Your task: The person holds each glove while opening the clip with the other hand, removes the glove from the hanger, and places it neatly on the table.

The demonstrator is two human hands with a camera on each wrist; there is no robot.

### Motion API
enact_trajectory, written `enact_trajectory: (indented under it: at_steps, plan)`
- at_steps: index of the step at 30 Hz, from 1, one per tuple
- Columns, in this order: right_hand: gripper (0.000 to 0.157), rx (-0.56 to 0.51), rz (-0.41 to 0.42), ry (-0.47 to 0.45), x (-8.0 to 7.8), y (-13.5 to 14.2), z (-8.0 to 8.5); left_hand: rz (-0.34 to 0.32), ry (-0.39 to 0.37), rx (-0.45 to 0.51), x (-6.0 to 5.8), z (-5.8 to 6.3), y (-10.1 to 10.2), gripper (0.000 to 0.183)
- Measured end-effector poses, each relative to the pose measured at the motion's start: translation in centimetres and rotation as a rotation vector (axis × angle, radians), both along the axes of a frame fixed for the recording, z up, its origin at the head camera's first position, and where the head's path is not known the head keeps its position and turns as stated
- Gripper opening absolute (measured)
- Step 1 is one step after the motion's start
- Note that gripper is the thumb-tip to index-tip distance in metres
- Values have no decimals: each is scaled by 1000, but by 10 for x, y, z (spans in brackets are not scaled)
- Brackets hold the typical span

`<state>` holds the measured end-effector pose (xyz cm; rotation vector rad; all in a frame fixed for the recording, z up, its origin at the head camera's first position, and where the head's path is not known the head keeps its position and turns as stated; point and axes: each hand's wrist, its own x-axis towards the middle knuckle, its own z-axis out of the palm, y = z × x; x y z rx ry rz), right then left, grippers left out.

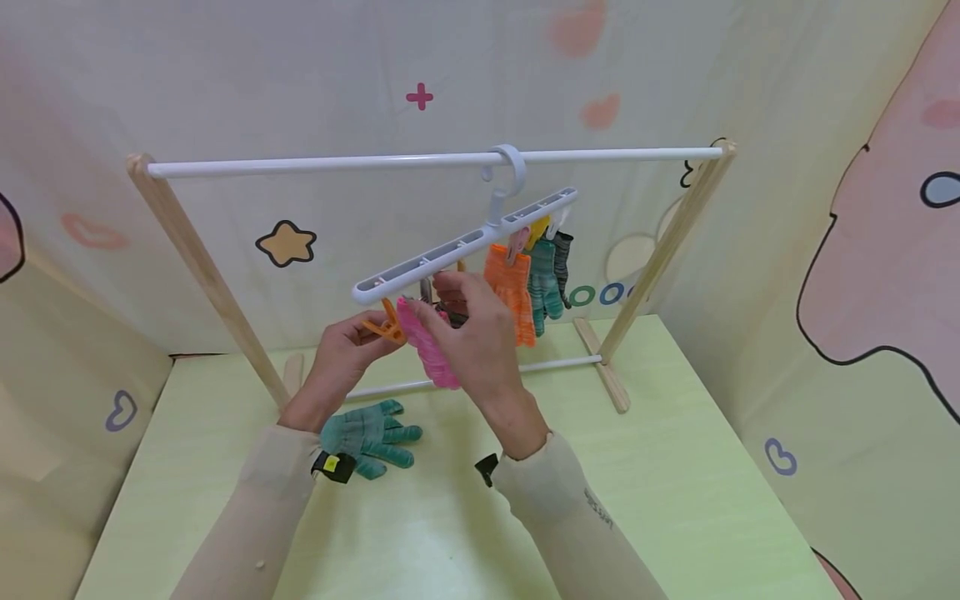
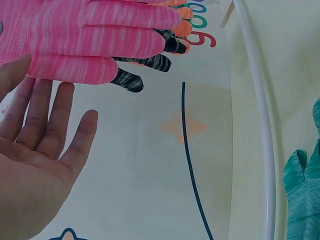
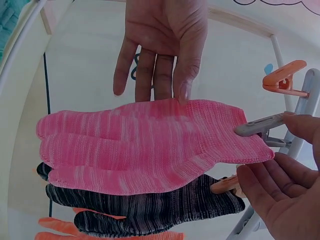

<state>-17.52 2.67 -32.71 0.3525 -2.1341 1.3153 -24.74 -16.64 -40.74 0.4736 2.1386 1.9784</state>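
A pink knitted glove [image 3: 135,145] hangs by its cuff from a grey clothespin [image 3: 262,124] under the white hanger [image 1: 420,271]. My right hand [image 1: 483,329] pinches the clothespin, thumb on its outer handle, as the right wrist view shows. My left hand [image 3: 165,45] is beside the glove with fingers straight, fingertips right at its edge. An orange clothespin [image 3: 285,77] sits on the hanger's near end, close to the left hand in the head view. Behind the pink glove hangs a black-and-grey glove [image 3: 155,207], held by another peach-coloured clothespin [image 3: 225,185].
The hanger hooks over the white rod [image 1: 315,167] of a wooden-legged rack. Farther along it hang an orange glove [image 1: 510,292], a teal glove [image 1: 545,287] and a dark glove [image 1: 562,258]. Another teal glove [image 1: 367,437] lies on the pale green table [image 1: 420,533], beside my left sleeve.
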Motion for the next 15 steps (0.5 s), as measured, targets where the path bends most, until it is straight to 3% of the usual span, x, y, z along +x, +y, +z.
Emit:
enact_trajectory:
  at_steps: [15]
  plan:
    - [38, 27, 2, -2, -3, -4, -4, -6, -5, -26, 1, -3, 1, 33]
